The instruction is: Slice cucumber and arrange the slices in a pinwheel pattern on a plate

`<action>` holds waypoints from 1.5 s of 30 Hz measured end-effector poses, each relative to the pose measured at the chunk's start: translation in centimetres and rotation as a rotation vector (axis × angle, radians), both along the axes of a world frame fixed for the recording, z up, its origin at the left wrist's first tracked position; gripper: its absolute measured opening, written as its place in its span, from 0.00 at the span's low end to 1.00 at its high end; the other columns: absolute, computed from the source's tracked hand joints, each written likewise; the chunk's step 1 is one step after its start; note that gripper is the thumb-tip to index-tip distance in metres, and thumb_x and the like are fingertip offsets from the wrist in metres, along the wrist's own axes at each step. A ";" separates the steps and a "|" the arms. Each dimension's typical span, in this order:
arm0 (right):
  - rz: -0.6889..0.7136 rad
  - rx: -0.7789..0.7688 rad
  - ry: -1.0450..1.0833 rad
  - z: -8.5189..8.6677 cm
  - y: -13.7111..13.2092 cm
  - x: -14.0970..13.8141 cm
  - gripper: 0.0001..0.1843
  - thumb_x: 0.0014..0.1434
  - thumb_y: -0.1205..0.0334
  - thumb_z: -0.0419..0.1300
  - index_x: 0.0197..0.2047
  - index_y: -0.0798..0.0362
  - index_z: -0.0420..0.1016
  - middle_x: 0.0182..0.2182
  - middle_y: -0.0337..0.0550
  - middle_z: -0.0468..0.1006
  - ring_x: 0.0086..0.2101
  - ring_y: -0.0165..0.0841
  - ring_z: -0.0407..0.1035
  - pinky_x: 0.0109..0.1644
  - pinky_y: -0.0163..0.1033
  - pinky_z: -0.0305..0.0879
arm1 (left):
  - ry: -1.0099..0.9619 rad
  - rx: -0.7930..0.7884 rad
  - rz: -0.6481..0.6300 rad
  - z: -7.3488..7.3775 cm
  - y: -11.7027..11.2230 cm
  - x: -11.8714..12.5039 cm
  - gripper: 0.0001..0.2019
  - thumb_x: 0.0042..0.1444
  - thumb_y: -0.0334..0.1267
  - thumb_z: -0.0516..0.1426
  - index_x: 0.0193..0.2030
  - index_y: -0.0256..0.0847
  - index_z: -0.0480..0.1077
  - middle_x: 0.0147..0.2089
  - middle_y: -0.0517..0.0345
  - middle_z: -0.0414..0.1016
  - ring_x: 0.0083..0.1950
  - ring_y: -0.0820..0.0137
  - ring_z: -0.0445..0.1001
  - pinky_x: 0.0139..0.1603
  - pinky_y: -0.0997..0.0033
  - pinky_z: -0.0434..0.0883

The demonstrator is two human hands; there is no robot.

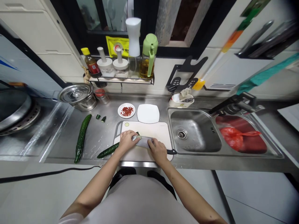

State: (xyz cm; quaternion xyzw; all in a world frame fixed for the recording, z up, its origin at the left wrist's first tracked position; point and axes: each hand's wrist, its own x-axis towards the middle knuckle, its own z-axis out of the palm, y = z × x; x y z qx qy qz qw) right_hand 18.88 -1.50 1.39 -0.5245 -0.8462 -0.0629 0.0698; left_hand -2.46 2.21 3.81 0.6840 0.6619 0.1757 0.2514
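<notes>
A white cutting board (151,129) lies on the steel counter in front of me. My left hand (126,140) is curled over a dark green cucumber (107,151) that pokes off the board's left edge. My right hand (158,151) grips a knife (143,141) whose wide blade lies against the cucumber beside my left fingers; its black handle end (172,151) sticks out to the right. One cucumber slice (126,124) sits at the board's far left corner.
A second whole cucumber (81,137) and two cut ends (101,118) lie to the left. Behind the board are a plate of red chilli bits (126,110) and an empty white plate (148,113). Sink (193,132) to the right; pot (78,96) at back left.
</notes>
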 end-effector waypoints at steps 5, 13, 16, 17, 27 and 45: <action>0.012 0.013 -0.015 0.1 -0.5 0.0 0.16 0.63 0.66 0.52 0.53 0.47 0.70 0.46 0.46 0.73 0.34 0.33 0.63 0.39 0.39 0.52 | -0.127 0.004 -0.001 -0.9 0.1 -0.1 0.08 0.53 0.45 0.61 0.37 0.48 0.77 0.44 0.58 0.78 0.48 0.64 0.73 0.55 0.61 0.65; -0.006 -0.064 -0.004 0.4 -0.9 0.5 0.17 0.62 0.67 0.53 0.53 0.48 0.71 0.46 0.46 0.73 0.35 0.33 0.64 0.40 0.38 0.53 | -0.373 0.018 0.107 -2.8 0.9 -0.6 0.06 0.53 0.41 0.59 0.34 0.42 0.75 0.36 0.58 0.78 0.39 0.69 0.74 0.43 0.70 0.70; -0.035 -0.132 0.004 0.4 -1.0 1.1 0.18 0.62 0.67 0.54 0.54 0.48 0.71 0.47 0.47 0.72 0.36 0.33 0.64 0.40 0.38 0.53 | -0.381 -0.035 0.177 -3.6 1.8 -1.4 0.09 0.54 0.43 0.58 0.35 0.41 0.75 0.30 0.59 0.76 0.32 0.71 0.72 0.37 0.72 0.69; -0.047 -0.151 0.006 0.4 -1.1 1.3 0.18 0.62 0.67 0.54 0.54 0.48 0.71 0.47 0.47 0.72 0.36 0.33 0.65 0.40 0.38 0.54 | -0.352 -0.052 0.204 -3.8 2.2 -1.8 0.09 0.54 0.43 0.58 0.35 0.41 0.75 0.29 0.60 0.75 0.31 0.71 0.72 0.36 0.72 0.68; -0.104 -0.167 0.038 0.3 -0.9 2.7 0.19 0.61 0.66 0.55 0.55 0.48 0.72 0.46 0.46 0.72 0.36 0.32 0.65 0.42 0.36 0.55 | -0.010 -0.078 0.235 -4.7 7.0 -3.9 0.09 0.56 0.39 0.57 0.41 0.42 0.76 0.34 0.54 0.78 0.37 0.67 0.73 0.41 0.70 0.66; -0.202 -0.207 0.115 0.0 -0.5 2.8 0.20 0.59 0.67 0.55 0.53 0.48 0.73 0.45 0.44 0.73 0.34 0.31 0.67 0.40 0.35 0.58 | 0.164 -0.040 0.243 -6.1 8.4 -4.7 0.07 0.57 0.38 0.57 0.39 0.41 0.75 0.43 0.48 0.75 0.49 0.60 0.70 0.46 0.66 0.65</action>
